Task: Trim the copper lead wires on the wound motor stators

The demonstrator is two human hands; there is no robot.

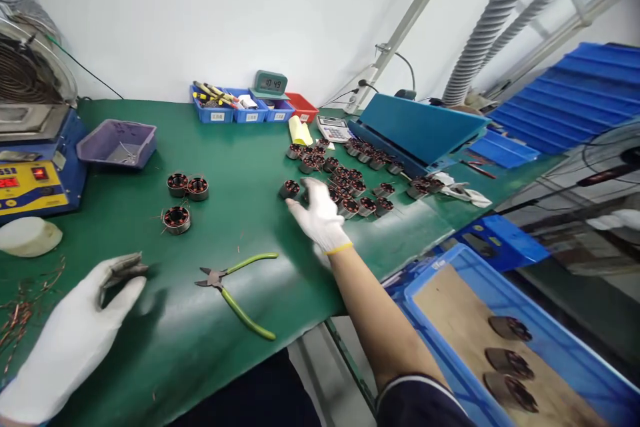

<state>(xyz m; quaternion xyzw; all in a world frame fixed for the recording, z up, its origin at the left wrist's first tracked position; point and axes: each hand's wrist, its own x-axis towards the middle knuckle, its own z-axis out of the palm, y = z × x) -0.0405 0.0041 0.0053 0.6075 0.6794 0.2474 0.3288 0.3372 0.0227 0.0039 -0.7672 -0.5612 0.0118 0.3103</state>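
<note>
My right hand (319, 215), in a white glove, reaches out over the green mat (240, 167) with fingers spread, touching a cluster of several wound motor stators (350, 180); one stator (289, 188) sits just left of its fingertips. My left hand (75, 333), also gloved, rests low at the near left, its grey-tipped fingers curled loosely over the mat; whether anything is in them I cannot tell. Three stators (185, 197) stand apart mid-left. Green-handled cutters (235, 290) lie open between my hands.
A blue solder station (35, 180), a purple tray (117, 141), a white dish (27, 235) and copper wire scraps (20, 313) sit at left. Small blue bins (240, 110), a clock (271, 83), a calculator (334, 128) and a blue box (420, 130) stand at the back. A blue crate (500, 333) holds three stators.
</note>
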